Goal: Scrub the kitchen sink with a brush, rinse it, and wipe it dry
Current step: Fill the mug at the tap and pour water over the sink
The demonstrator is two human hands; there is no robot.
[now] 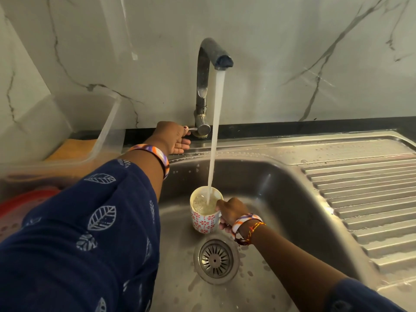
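The left hand pinches the tap lever at the tap's base, at 12 o'clock of the sink. The right hand's grip holds a patterned mug by its handle under the running water, just at 12 o'clock of the drain.

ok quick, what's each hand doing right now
Left hand: pinching the metal tap lever.
Right hand: gripping the white red-patterned ceramic mug under the running water.

Wet stainless-steel sink with round slotted drain at basin bottom, ribbed drainboard on its right.
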